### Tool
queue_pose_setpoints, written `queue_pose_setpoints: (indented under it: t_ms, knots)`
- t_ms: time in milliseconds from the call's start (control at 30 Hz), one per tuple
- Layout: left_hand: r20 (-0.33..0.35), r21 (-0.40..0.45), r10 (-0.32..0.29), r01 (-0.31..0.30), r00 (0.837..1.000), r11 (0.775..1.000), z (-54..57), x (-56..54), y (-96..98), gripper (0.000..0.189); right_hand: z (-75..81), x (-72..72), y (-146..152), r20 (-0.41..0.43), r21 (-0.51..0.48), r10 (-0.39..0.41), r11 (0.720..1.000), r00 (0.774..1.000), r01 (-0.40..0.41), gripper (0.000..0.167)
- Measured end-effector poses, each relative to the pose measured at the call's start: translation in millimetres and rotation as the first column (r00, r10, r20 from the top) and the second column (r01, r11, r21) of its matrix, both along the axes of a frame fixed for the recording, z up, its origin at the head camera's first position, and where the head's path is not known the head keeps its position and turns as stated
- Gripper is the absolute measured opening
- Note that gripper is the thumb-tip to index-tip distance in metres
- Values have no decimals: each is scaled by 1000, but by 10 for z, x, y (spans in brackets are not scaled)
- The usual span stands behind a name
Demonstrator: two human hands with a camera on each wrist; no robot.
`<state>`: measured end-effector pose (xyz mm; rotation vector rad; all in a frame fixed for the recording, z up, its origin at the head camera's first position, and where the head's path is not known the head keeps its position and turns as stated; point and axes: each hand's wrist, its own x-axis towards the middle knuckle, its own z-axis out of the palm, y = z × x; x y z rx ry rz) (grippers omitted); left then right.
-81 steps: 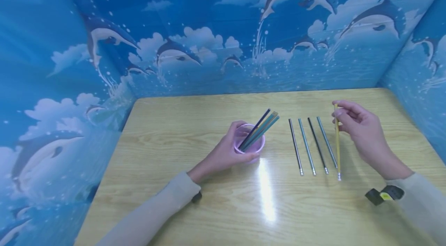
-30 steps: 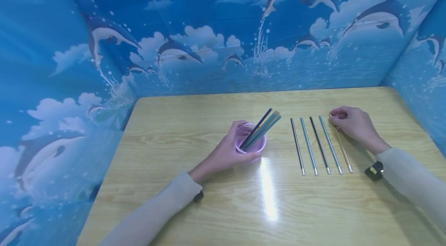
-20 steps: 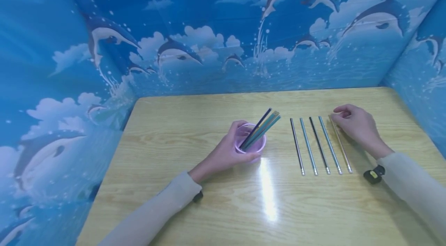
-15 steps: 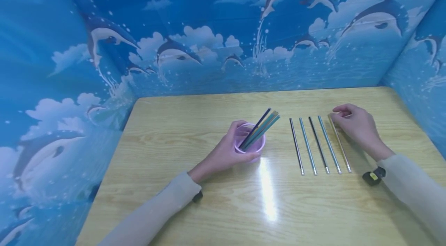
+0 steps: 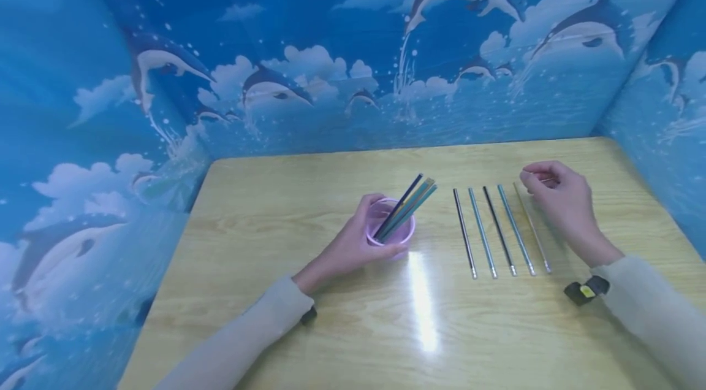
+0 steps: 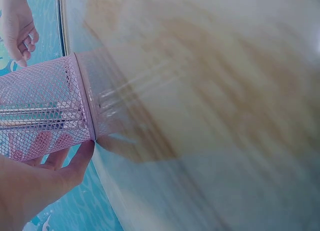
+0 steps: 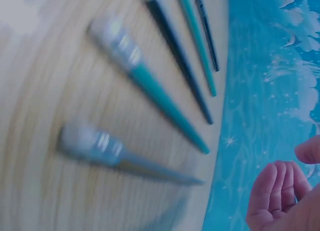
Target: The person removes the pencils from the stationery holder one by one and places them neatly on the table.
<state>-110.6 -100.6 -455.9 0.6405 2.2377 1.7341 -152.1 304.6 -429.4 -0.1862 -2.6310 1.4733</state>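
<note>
The left hand (image 5: 353, 246) grips a pink mesh cup (image 5: 407, 235), its fingers and thumb curled round the wall; the cup stands upright on the wood-grain table (image 5: 276, 206). Several pencils (image 5: 405, 209) lean within the cup, their upper ends slanting away from the left hand, over the rim and toward the right. The right hand (image 5: 565, 197) is at the far end of a yellow pencil (image 5: 532, 225), just beside it; its fingers are loosely bent and the thumb stands off from them, and the right wrist view shows hand and pencil apart. Lying left of the right hand, in order outward from the yellow pencil, are a blue pencil (image 5: 516, 229), a black pencil (image 5: 499, 230), a teal pencil (image 5: 482, 232) and a dark pencil (image 5: 464, 232), spaced apart in a row, eraser ends toward the person. Beyond both hands hangs a dolphin-print backdrop (image 5: 331, 126).
</note>
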Motion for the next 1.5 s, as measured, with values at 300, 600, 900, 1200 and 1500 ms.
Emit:
queue_pose_setpoints:
  t_ms: [300, 600, 900, 1200, 1500]
  knots:
    - [23, -9, 11, -11, 1000, 1000, -16, 62, -62, 90, 78, 159, -350, -67, -454, -10, 891, 998, -22, 16]
    - [20, -1, -1, 1, 1000, 1000, -11, 52, -26, 93, 202, 226, -778, -109, -659, -30, 750, 994, -49, 18]
    - [25, 5, -2, 2, 1000, 1000, 11, 49, -22, 92, 190, 383, -1290, -259, -637, 8, 750, 966, -177, 8]
    - [14, 14, -1, 1, 1000, 1000, 7, 36, -20, 92, 142, 463, -1554, -215, -472, 138, 852, 967, -226, 20]
    - [9, 19, -3, 3, 1000, 1000, -1, -5, -4, 90, 113, 473, -1631, -187, -412, 140, 887, 972, -207, 23]
